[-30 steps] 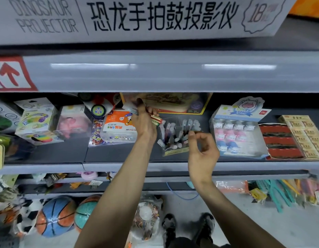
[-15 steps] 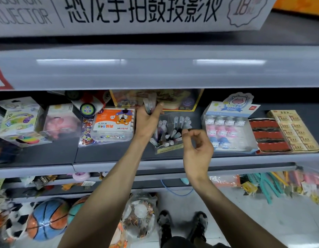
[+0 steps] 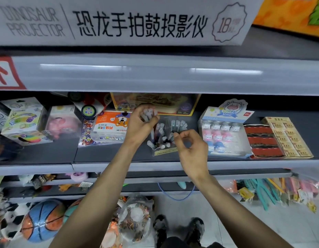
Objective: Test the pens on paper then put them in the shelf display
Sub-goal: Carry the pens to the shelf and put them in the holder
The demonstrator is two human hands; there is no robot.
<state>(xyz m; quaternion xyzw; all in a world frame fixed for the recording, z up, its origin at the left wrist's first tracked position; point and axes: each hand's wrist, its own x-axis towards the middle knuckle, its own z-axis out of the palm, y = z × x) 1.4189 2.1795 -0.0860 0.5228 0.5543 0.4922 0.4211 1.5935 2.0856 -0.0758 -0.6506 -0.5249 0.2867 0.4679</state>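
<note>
Tightened since a moment ago, my left hand [image 3: 140,127] grips spare pens [image 3: 148,113] as stock; my right hand [image 3: 192,151] pinches beside the pen display [image 3: 165,151], contents unclear.

White box [image 3: 119,22] reading "DINOSAUR PROJECTOR", "恐龙手拍鼓投影仪" and "18", display card [image 3: 230,110] reading "LUCKY COW", red arrow label [image 3: 5,74]

Held pens: a bundle of pens [image 3: 148,113] with pale frosted caps, blurred, gripped in the left hand [image 3: 140,125], above and left of the holder.
Standing pens: slim standing pens [image 3: 161,133] with pale caps, leaning at mixed angles in two loose groups inside the holder.
Display: a clear plastic holder [image 3: 166,151] with a yellowish label strip along its front, sitting on the dark shelf [image 3: 110,153].
</note>
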